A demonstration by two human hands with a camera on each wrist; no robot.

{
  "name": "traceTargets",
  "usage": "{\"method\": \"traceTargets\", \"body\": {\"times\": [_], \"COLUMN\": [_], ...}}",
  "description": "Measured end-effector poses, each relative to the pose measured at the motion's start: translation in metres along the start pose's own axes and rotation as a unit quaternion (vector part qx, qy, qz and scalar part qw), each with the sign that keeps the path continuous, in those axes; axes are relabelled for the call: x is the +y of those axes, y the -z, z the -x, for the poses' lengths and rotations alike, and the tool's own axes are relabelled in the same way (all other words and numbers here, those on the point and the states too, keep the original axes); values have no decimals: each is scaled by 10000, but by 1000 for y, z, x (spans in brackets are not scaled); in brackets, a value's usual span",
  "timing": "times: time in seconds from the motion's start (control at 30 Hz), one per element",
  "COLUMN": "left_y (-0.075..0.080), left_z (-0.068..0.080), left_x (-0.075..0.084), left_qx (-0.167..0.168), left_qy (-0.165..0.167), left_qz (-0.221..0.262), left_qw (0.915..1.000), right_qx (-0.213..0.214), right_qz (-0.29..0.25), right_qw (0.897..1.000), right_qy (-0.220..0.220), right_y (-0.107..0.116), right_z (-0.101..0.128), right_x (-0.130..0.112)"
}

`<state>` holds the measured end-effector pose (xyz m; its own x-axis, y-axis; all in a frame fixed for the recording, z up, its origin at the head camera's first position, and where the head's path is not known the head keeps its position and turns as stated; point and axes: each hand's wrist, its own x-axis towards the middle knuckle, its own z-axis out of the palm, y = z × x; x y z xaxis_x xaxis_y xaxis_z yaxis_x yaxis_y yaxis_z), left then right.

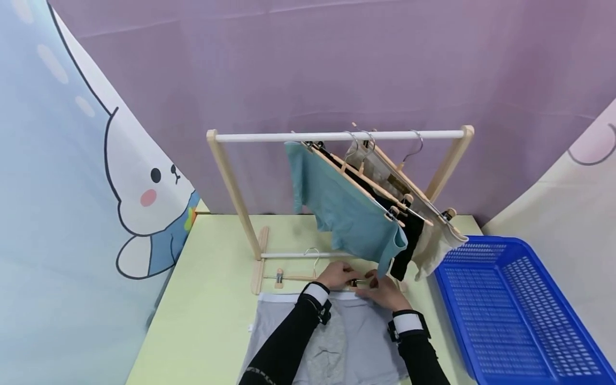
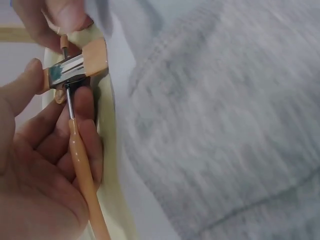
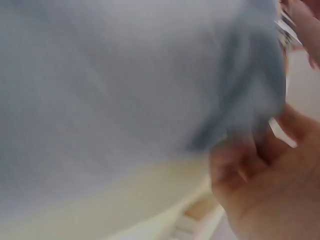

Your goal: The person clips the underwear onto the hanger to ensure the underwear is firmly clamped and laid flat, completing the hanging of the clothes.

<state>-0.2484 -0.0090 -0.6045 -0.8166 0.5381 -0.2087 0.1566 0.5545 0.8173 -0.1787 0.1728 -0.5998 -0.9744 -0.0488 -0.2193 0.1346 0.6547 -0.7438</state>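
Note:
Grey boxer shorts [image 1: 356, 326] with a pale waistband lie spread out, waistband toward the rack. Along that waistband lies a wooden clip hanger [image 1: 300, 277] with a metal hook. My left hand [image 1: 337, 275] pinches the hanger's right clip [image 2: 95, 59], thumb on its near end and fingers behind the bar. Close beside it, my right hand [image 1: 385, 293] pinches the waistband's edge between thumb and fingers. In the right wrist view the grey cloth [image 3: 125, 90] fills much of the picture, blurred, with the right hand's fingers at its corner. The hanger's left clip [image 1: 279, 278] grips nothing.
Behind the hands stands a rack with a white rail [image 1: 289, 137]. Blue-green shorts [image 1: 341, 198], a black garment [image 1: 409, 243] and a beige garment [image 1: 428, 246] hang from it, low over the right hand. A blue basket [image 1: 524, 246] stands at the right.

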Motion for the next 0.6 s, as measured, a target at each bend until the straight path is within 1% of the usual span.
{"method": "traceTargets", "body": {"times": [0.1, 0.2, 0.3, 0.37, 0.43, 0.5, 0.6], "left_y": [0, 2, 4, 5, 6, 6, 7], "left_z": [-4, -5, -4, -3, -4, -5, -6], "left_x": [-5, -7, -3, -1, 0, 1, 2], "left_qx": [38, -68, -239, -345, -374, -278, -33], "left_qy": [-11, 58, 150, 180, 104, -31, -232], "left_qz": [-142, -251, -291, -330, -432, -565, -665], "left_qw": [9999, 9996, 9992, 9987, 9983, 9980, 9975], "right_qx": [-434, -863, -1102, -1093, -935, -728, -444], "right_qz": [112, 129, 59, -24, -152, -296, -397], "right_qw": [9988, 9954, 9918, 9916, 9935, 9957, 9973], "right_qy": [190, 406, 651, 696, 627, 491, 438], "right_y": [10, 16, 16, 15, 12, 10, 7], "right_z": [2, 3, 2, 1, 1, 0, -1], "right_x": [0, 1, 6, 10, 14, 16, 18]}}
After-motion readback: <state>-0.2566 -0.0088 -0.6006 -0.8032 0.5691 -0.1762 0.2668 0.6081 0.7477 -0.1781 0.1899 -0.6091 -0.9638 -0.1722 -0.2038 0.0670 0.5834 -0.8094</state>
